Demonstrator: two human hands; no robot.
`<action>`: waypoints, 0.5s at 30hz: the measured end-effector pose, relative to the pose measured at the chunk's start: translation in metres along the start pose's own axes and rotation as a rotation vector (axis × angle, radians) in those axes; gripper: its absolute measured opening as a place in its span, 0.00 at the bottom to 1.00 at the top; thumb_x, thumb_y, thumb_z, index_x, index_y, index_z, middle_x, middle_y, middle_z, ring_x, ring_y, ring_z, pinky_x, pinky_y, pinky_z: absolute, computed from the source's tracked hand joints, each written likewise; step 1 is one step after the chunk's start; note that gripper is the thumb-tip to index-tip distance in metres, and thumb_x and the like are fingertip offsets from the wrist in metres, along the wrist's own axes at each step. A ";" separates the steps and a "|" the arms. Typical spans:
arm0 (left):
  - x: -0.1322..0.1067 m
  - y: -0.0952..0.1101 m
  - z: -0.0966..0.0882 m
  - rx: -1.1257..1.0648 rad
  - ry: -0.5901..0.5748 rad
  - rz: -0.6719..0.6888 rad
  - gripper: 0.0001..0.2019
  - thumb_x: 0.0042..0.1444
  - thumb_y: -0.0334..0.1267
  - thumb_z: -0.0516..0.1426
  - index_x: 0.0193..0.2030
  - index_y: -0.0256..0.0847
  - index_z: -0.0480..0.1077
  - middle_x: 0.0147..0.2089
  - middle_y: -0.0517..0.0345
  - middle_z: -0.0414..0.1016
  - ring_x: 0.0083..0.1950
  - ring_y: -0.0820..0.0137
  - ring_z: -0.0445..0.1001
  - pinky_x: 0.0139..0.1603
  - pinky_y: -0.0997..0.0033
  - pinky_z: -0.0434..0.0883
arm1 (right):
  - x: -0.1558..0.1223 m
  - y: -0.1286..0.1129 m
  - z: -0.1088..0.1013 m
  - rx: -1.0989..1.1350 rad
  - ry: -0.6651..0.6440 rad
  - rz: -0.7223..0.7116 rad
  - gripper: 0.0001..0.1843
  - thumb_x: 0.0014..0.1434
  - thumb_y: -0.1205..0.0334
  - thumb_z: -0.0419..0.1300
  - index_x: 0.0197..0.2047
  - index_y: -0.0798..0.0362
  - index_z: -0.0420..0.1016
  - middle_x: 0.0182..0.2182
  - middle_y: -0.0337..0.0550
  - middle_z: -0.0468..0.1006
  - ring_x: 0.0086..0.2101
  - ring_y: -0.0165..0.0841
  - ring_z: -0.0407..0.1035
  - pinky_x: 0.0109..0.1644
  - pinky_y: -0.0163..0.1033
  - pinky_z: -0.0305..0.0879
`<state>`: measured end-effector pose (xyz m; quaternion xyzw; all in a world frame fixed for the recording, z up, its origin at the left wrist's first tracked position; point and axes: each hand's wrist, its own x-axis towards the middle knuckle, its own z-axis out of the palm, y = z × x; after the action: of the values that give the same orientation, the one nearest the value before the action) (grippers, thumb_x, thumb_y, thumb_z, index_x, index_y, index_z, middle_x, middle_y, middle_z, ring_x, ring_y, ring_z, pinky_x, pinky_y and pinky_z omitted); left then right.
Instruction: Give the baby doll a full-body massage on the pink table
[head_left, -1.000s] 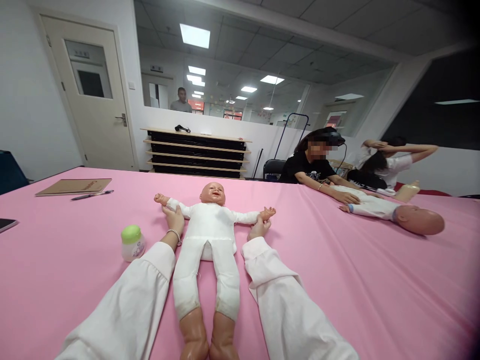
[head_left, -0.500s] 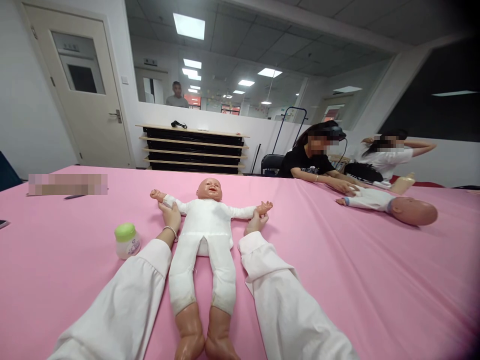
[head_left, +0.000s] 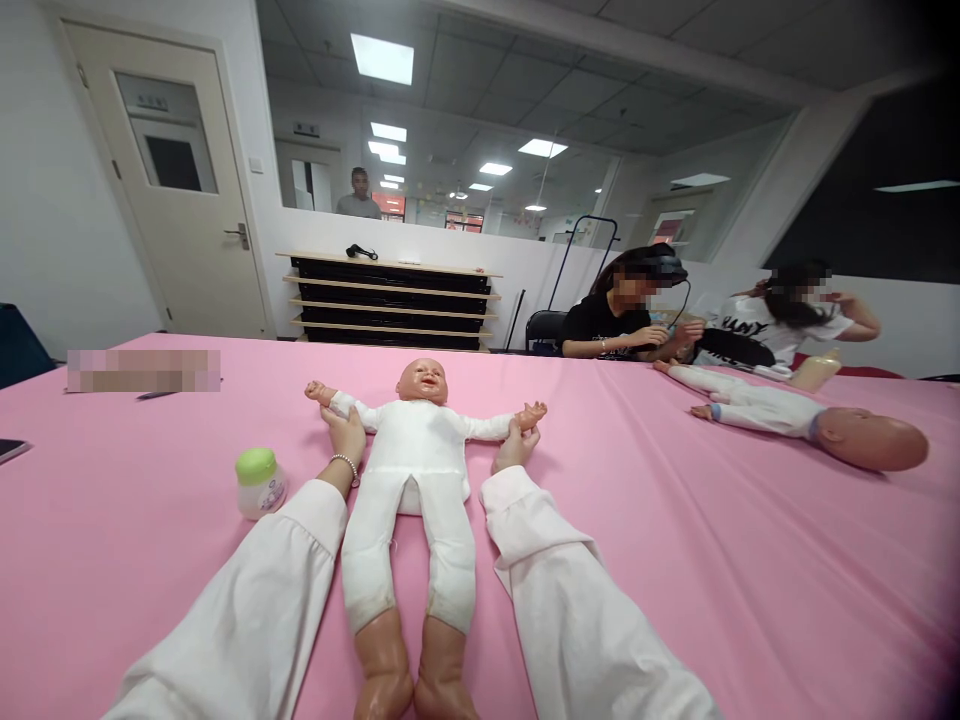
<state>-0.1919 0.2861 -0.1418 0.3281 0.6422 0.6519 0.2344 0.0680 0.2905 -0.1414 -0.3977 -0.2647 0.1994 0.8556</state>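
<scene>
A baby doll (head_left: 411, 445) in a white cloth suit lies on its back on the pink table cover (head_left: 630, 560), head away from me, arms stretched out sideways. My left hand (head_left: 346, 436) is closed around the doll's arm on the left, near the wrist. On the other side, my right hand (head_left: 516, 446) grips the opposite arm just below the doll's hand. My fingers are partly hidden beneath the doll's arms. A jar (head_left: 260, 484) with a green lid stands beside my left forearm.
A second doll (head_left: 787, 412) lies at the right, with a bottle (head_left: 816, 370) behind it. Two people (head_left: 622, 315) sit across the table there. A phone (head_left: 12, 450) lies at the left edge; black shelving (head_left: 390, 300) stands at the far wall.
My hands keep hold of the doll's arms with no clear movement. The second doll has shifted right and nearer, and the co-worker's hands have lifted off it.
</scene>
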 end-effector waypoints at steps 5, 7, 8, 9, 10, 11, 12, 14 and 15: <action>-0.001 0.000 0.000 0.013 0.000 -0.002 0.35 0.57 0.37 0.51 0.67 0.32 0.38 0.63 0.38 0.58 0.61 0.62 0.64 0.58 0.66 0.65 | 0.000 0.000 0.000 0.021 0.006 0.046 0.25 0.47 0.63 0.55 0.50 0.55 0.61 0.56 0.50 0.66 0.54 0.34 0.63 0.59 0.45 0.58; -0.001 0.000 0.000 0.023 -0.003 -0.001 0.35 0.57 0.38 0.50 0.67 0.32 0.38 0.63 0.38 0.59 0.60 0.61 0.65 0.57 0.65 0.65 | 0.000 0.000 0.000 0.040 0.011 0.073 0.26 0.46 0.63 0.56 0.50 0.54 0.61 0.56 0.50 0.66 0.53 0.34 0.64 0.58 0.46 0.60; -0.001 0.000 0.000 0.027 -0.004 -0.001 0.35 0.57 0.38 0.50 0.67 0.31 0.38 0.63 0.38 0.59 0.60 0.61 0.65 0.57 0.65 0.65 | 0.000 0.000 0.000 0.045 0.013 0.079 0.26 0.45 0.63 0.56 0.50 0.54 0.61 0.55 0.49 0.67 0.53 0.34 0.64 0.58 0.46 0.60; -0.001 0.000 0.000 0.028 -0.005 -0.004 0.35 0.57 0.38 0.50 0.68 0.31 0.37 0.63 0.37 0.59 0.60 0.62 0.65 0.57 0.66 0.65 | 0.000 0.000 0.000 0.047 0.014 0.082 0.25 0.45 0.63 0.56 0.49 0.54 0.61 0.55 0.49 0.67 0.52 0.34 0.64 0.58 0.46 0.60; -0.001 0.001 0.000 0.027 -0.006 -0.008 0.36 0.57 0.37 0.50 0.68 0.31 0.37 0.63 0.37 0.59 0.60 0.62 0.65 0.57 0.66 0.65 | -0.001 -0.001 0.000 0.048 0.019 0.084 0.25 0.45 0.62 0.56 0.49 0.54 0.61 0.55 0.49 0.67 0.52 0.34 0.65 0.58 0.46 0.60; -0.001 0.001 0.000 0.026 -0.006 -0.012 0.36 0.57 0.37 0.50 0.68 0.31 0.37 0.62 0.37 0.59 0.61 0.62 0.64 0.57 0.66 0.65 | -0.001 -0.001 0.000 0.049 0.023 0.085 0.25 0.45 0.62 0.57 0.49 0.54 0.61 0.54 0.49 0.68 0.51 0.34 0.65 0.58 0.46 0.60; 0.000 0.001 0.000 0.026 -0.006 -0.016 0.36 0.57 0.37 0.51 0.68 0.31 0.37 0.62 0.37 0.60 0.61 0.62 0.64 0.58 0.66 0.65 | -0.001 -0.002 0.001 0.050 0.025 0.088 0.25 0.45 0.62 0.57 0.49 0.54 0.61 0.54 0.49 0.68 0.51 0.34 0.65 0.58 0.46 0.60; 0.000 0.001 0.000 0.026 -0.004 -0.017 0.36 0.57 0.36 0.51 0.67 0.30 0.37 0.62 0.36 0.60 0.60 0.61 0.65 0.58 0.65 0.65 | -0.001 -0.003 0.001 0.054 0.024 0.098 0.26 0.44 0.63 0.57 0.49 0.54 0.62 0.55 0.49 0.67 0.52 0.35 0.65 0.58 0.46 0.59; 0.000 0.000 0.001 0.023 -0.002 -0.013 0.35 0.57 0.36 0.51 0.67 0.30 0.38 0.62 0.36 0.60 0.60 0.61 0.65 0.57 0.65 0.65 | -0.002 -0.003 0.001 0.055 0.021 0.101 0.26 0.44 0.63 0.56 0.50 0.54 0.61 0.55 0.49 0.67 0.52 0.35 0.65 0.58 0.46 0.59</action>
<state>-0.1918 0.2868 -0.1416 0.3275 0.6516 0.6425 0.2353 0.0666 0.2881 -0.1388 -0.3891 -0.2296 0.2453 0.8577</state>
